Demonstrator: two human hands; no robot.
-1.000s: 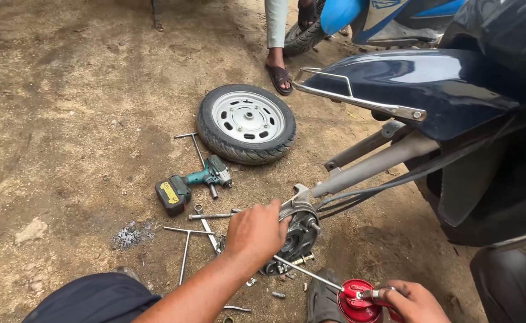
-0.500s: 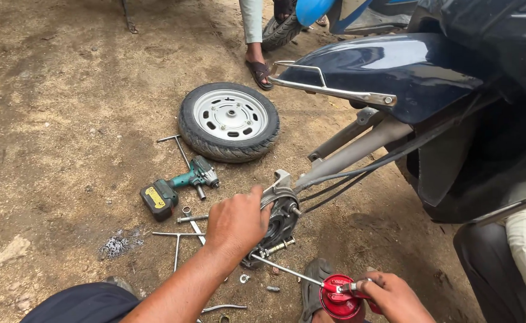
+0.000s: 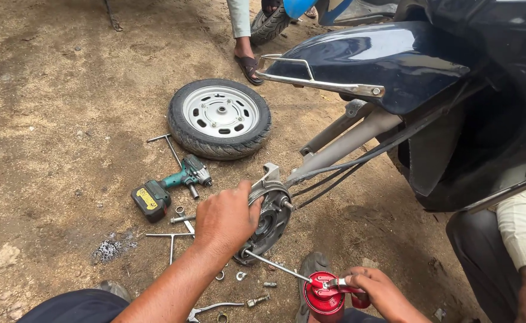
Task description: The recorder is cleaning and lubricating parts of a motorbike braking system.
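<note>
My left hand grips the round metal brake hub at the lower end of a dark blue scooter's front fork. My right hand holds a red oil can by its trigger. The can's thin metal spout reaches up and left to the lower edge of the hub. Black cables run from the hub up along the fork. The scooter's front fender hangs above.
A removed wheel with a silver rim lies flat on the dirt. A green cordless impact driver, T-handle wrenches, bolts and washers lie by the hub. One person's sandalled foot stands at the top; another person's arm and leg are at right.
My view has drifted right and down, so the scooter and wheel sit slightly lower-right. My left hand stays on the hub and my right hand keeps the oil can's spout at it.
</note>
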